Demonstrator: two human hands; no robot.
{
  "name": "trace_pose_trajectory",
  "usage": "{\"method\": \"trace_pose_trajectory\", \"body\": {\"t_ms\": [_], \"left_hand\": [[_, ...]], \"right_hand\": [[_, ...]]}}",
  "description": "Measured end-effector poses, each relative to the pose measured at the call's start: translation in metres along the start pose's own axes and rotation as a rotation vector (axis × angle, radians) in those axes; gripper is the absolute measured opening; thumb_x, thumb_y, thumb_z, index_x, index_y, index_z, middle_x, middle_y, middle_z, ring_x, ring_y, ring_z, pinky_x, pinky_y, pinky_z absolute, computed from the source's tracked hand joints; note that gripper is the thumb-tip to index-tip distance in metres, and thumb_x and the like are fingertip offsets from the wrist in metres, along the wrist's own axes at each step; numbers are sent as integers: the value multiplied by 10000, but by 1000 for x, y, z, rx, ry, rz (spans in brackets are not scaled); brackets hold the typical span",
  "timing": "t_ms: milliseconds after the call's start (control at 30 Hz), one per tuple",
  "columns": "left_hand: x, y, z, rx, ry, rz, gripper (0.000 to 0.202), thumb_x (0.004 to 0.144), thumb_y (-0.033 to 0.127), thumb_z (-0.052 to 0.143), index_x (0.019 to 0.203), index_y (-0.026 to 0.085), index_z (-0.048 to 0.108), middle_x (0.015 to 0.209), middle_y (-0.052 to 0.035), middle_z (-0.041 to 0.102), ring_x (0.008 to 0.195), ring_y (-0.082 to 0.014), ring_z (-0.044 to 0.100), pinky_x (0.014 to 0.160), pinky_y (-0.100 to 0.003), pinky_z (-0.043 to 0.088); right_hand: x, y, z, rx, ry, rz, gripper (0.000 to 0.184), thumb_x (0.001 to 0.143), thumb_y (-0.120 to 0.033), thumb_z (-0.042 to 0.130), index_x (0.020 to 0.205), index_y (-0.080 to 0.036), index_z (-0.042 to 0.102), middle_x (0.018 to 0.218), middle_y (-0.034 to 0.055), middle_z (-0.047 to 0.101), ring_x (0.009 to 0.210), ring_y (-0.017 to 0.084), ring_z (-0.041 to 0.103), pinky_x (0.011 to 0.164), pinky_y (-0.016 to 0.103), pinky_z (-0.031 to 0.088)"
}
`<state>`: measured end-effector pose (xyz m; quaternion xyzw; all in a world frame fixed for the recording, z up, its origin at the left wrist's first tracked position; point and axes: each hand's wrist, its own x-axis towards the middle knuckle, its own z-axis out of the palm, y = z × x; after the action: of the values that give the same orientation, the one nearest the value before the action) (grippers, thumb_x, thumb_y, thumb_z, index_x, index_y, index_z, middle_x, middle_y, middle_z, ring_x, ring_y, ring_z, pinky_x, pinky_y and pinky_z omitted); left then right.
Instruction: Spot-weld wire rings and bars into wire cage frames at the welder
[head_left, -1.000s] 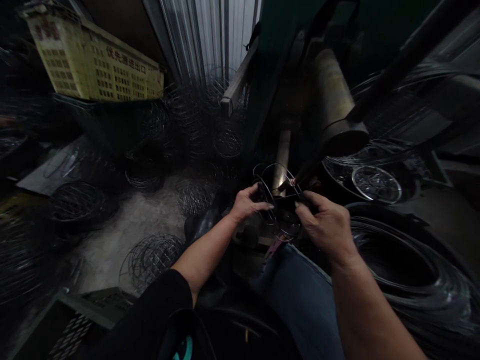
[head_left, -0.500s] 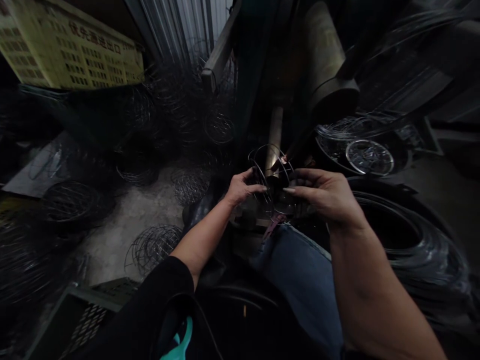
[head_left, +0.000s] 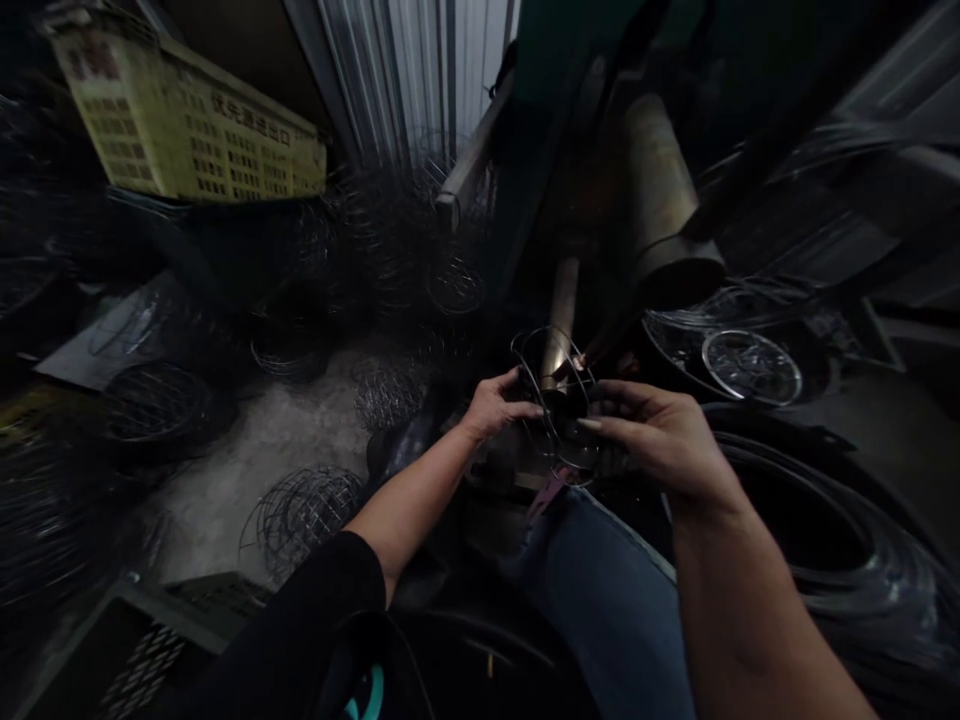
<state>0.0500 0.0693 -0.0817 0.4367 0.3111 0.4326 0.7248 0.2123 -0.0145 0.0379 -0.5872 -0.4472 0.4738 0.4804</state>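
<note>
A small round wire frame (head_left: 550, 440) made of thin metal rings stands between my two hands, around the end of a brass-coloured rod (head_left: 560, 318). My left hand (head_left: 495, 405) pinches its left side between thumb and fingers. On the opposite side, my right hand (head_left: 651, 425) has thumb and fingertips closed on the frame's right edge. A copper-coloured tip (head_left: 578, 362) of the machine sits close to the rings, just right of the rod. Dim light hides the exact contact of the fingertips.
A thick metal cylinder (head_left: 664, 190) overhangs at upper right. Right of me are a basin with metal rings (head_left: 752, 367) and a large wire coil (head_left: 855, 540). Wire baskets (head_left: 304, 520) lie on the floor at left, below a yellow crate (head_left: 225, 140). A green crate (head_left: 142, 640) stands lower left.
The whole view has shifted, so the scene sits lower and slightly to the right. Both hands keep their hold on the wire frame at the rod, with little visible change in grip.
</note>
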Motion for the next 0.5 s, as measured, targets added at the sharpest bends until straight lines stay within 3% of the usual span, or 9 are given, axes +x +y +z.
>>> {"method": "trace_pose_trajectory", "body": {"t_ms": [133, 333, 500], "left_hand": [[-1, 4, 4, -36, 5, -20, 685, 471, 172, 869, 1132, 167, 693, 925, -12, 723, 838, -166, 656, 939, -364, 482], [1, 4, 6, 3, 48, -18, 636, 476, 203, 870, 1089, 159, 706, 964, -15, 718, 867, -170, 650, 945, -360, 473], [-3, 0, 6, 5, -14, -23, 515, 525, 227, 850, 1021, 164, 725, 960, -29, 723, 865, -167, 654, 908, -335, 486]], "right_hand": [[5, -1, 1, 4, 20, -2, 460, 459, -363, 892, 840, -150, 749, 748, 68, 706, 631, 189, 645, 547, 277, 536], [16, -1, -5, 11, 58, 43, 544, 410, -319, 923, 896, -156, 741, 850, 75, 728, 717, 218, 675, 681, 349, 575], [19, -4, -2, 84, -19, 84, 468, 465, -323, 916, 874, -179, 739, 777, 49, 714, 655, 192, 659, 606, 304, 564]]}}
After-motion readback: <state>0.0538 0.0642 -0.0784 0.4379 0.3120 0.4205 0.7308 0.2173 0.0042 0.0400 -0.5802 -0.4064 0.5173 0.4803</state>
